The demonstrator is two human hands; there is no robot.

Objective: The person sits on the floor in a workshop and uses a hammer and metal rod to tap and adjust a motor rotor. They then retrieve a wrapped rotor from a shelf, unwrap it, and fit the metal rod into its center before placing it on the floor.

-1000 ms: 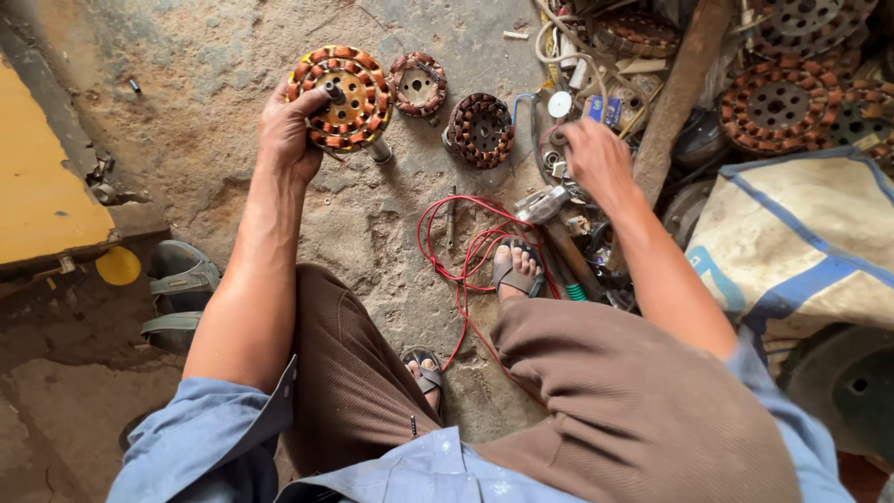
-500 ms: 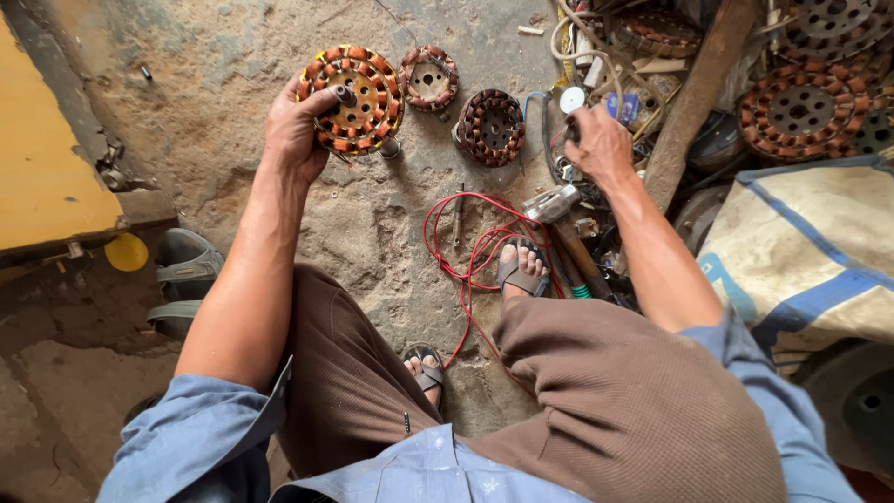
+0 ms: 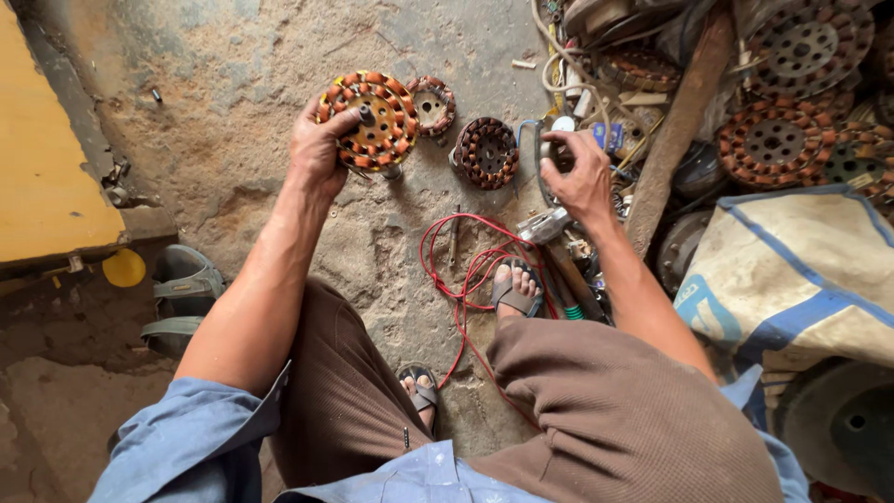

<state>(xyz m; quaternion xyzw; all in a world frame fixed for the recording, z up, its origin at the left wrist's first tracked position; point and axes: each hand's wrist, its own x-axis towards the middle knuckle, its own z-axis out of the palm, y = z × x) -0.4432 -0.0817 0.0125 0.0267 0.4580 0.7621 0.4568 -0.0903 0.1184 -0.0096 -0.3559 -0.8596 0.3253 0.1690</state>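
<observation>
My left hand (image 3: pixel 317 149) grips the rim of a round stator wound with copper coils (image 3: pixel 372 119) and holds it just above the concrete floor. Two smaller wound stators (image 3: pixel 432 104) (image 3: pixel 486 153) lie on the floor beside it. My right hand (image 3: pixel 579 172) is out over a heap of tools and cables to the right, its fingers closed around a small dark object with a white tip (image 3: pixel 559 130); I cannot tell what it is. A red wire (image 3: pixel 466 270) loops on the floor by my sandalled foot (image 3: pixel 514 287).
Several more wound stators (image 3: pixel 778 140) are piled at the top right with cables and a wooden plank (image 3: pixel 675 130). A white and blue sack (image 3: pixel 792 270) lies at the right. A yellow board (image 3: pixel 42 168) and spare sandals (image 3: pixel 182 293) are at the left.
My right hand has moved left and closed on a small object in the heap. My left hand still holds the large stator, in about the same place.
</observation>
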